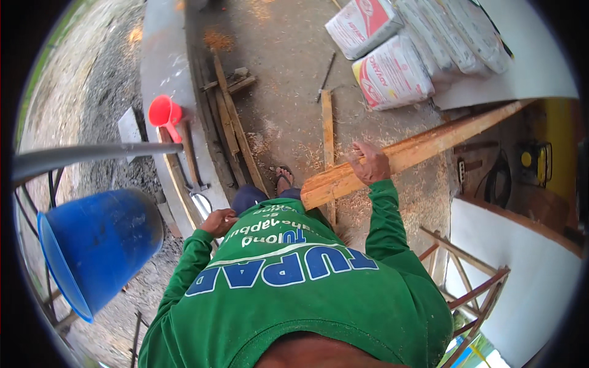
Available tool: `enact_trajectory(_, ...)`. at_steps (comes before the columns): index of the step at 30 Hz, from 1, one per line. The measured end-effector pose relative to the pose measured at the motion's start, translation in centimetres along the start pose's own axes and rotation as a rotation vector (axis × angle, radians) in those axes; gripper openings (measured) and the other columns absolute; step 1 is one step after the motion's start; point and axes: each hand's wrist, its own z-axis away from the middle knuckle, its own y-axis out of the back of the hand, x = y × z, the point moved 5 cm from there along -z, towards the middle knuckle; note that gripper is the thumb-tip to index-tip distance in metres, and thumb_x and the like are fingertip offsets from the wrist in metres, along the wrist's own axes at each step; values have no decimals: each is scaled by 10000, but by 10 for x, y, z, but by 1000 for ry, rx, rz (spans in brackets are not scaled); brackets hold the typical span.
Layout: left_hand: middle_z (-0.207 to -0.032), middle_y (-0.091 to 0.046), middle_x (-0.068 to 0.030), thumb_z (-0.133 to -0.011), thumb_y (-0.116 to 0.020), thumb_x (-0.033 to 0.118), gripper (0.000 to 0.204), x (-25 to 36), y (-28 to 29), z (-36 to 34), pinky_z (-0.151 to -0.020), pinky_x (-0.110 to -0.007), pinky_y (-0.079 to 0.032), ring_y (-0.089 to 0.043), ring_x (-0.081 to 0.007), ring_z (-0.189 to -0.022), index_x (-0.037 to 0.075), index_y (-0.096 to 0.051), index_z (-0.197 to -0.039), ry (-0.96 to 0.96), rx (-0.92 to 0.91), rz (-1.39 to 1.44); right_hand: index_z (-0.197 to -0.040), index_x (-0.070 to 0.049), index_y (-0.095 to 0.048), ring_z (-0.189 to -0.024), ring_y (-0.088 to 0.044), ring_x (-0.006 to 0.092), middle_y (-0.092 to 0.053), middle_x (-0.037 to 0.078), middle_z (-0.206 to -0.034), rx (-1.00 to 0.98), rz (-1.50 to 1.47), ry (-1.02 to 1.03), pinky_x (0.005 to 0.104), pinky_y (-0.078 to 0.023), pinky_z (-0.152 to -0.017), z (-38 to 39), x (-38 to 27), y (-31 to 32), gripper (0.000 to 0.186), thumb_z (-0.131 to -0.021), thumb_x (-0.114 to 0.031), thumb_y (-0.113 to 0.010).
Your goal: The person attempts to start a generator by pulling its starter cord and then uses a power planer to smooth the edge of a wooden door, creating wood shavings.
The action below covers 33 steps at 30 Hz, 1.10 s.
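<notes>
A long reddish-brown wooden board (423,144) slants from beside my lap toward the far right, its near end rough-cut. My right hand (371,164) is closed over the board's far edge near that end, fingers curled. At my left side, by the hem of my green shirt (276,276), my left hand (219,223) has its fingers drawn together; what they hold, if anything, is hidden. Just beyond it, a hammer-like tool with a wooden handle (190,156) lies along a concrete ledge. A narrow wood strip (328,132) runs underneath the board.
A red dipper (164,111) stands on the concrete ledge (165,55). To the left is a blue drum (101,245), with a grey metal bar (92,153) beyond it. Printed sacks (392,70) are stacked at the far right. Loose timber (230,116) and shavings cover parts of the floor.
</notes>
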Motion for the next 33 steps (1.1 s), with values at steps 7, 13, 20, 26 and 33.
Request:
enact_trajectory(7,-684,-563,-136,-730,-484,285,285,-5,94,-39,-612,-343,-414,-550,-245,-667,19,-554,-803,129,17,-284,-867,-10,-523,-731,-519,284,-539,141,-800,63,39,24,340,-424,-641,9,-15,3,393,-653,-337,-564)
enact_trajectory(13,-701,-565,-142,-738,-461,305,301,16,166,-103,-623,-323,-418,-554,-236,-682,33,-566,-815,171,-211,-410,-888,-25,-515,-757,-507,262,-533,125,-829,-53,26,-129,344,-404,-667,8,-27,4,399,-584,-266,-602)
enact_trajectory(20,-678,-552,-133,-700,-498,308,277,37,232,-248,-588,-308,-425,-555,-202,-649,67,-574,-813,-51,-294,-528,-857,19,-520,-750,-529,313,-545,178,-821,88,-219,-593,352,-426,-663,-44,-2,-3,354,-640,-256,-575)
enact_trajectory(26,-757,-574,-107,-718,-512,260,272,146,323,-366,-635,-289,-424,-555,-202,-706,32,-548,-861,-302,-55,-293,-930,-67,-534,-858,-504,284,-534,148,-917,-427,47,-782,360,-382,-766,-78,64,-150,397,-728,-389,-418)
enact_trajectory(33,-645,-556,-80,-745,-481,247,233,103,404,-426,-551,-292,-431,-530,-144,-564,32,-546,-809,-317,119,-285,-892,-128,-573,-842,-516,258,-544,125,-908,-727,75,-897,334,-391,-754,-151,129,-135,375,-702,-424,-442)
